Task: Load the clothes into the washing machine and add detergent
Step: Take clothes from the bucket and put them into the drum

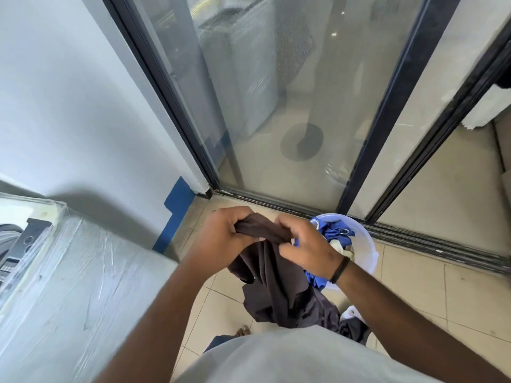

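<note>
A dark brown garment hangs in front of me over the tiled floor. My left hand grips its bunched top edge, and my right hand pinches the same edge just to the right. Behind my right hand a white plastic basin stands on the floor with blue cloth and some white cloth in it. The washing machine, wrapped in clear plastic film, stands at my left; part of its dark control panel shows at the left edge.
A sliding glass door with black frames fills the wall ahead, its floor track running just behind the basin. A white wall with blue trim rises behind the machine. More dark and white cloth lies low by my right arm.
</note>
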{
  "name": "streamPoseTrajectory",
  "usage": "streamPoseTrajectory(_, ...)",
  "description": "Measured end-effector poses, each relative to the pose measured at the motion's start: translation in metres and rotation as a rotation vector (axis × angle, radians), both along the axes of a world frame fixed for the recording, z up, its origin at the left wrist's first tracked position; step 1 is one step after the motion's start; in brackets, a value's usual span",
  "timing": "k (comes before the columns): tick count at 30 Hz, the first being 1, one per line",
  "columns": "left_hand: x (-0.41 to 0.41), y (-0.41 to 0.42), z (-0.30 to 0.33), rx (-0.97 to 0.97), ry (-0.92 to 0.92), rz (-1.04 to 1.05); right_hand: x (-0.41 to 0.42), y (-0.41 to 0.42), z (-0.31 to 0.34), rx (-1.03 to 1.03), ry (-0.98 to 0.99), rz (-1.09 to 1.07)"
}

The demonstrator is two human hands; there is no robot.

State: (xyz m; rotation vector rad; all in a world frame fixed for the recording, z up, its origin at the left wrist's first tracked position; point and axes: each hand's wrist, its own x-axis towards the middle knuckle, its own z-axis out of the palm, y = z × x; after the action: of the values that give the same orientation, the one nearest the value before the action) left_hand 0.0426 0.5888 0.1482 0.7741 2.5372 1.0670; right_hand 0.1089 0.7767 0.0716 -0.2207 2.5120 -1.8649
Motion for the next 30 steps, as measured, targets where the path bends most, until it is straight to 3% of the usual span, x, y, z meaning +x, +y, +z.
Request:
streamPoseTrajectory(4, 0.008, 0.012, 0.023, 0.111, 0.078, -0.006, 0.019, 0.010, -0.059, 0.224, -0.280, 0.035)
streamPoseTrajectory(9, -0.010, 0.000, 0.047, 0.502, 0.112, 0.190, 0.046, 0.041, -0.134, 0.551, -0.676, 0.090)
streamPoseTrajectory(12, -0.028, -0.020, 0.039, 0.356, 0.184, 0.301, 0.066, 0.052, -0.163, 0.587, -0.790, 0.047)
streamPoseTrajectory(16, -0.030, -0.043, 0.008, 0.219, -0.069, 0.236, 0.069, 0.062, -0.170, 0.645, -0.651, -0.153)
streamPoseTrajectory(20, -0.006, -0.034, -0.032, 0.054, -0.246, 0.084, 0.041, 0.047, -0.119, 0.627, -0.375, -0.279)
streamPoseTrajectory(26, 0.018, 0.008, -0.064, 0.034, -0.195, 0.096, 0.002, -0.003, 0.007, 0.465, -0.010, -0.130)
streamPoseTrajectory(30, 0.008, 0.010, -0.063, 0.026, -0.132, 0.042, -0.001, -0.007, 0.039, 0.402, -0.033, -0.003)
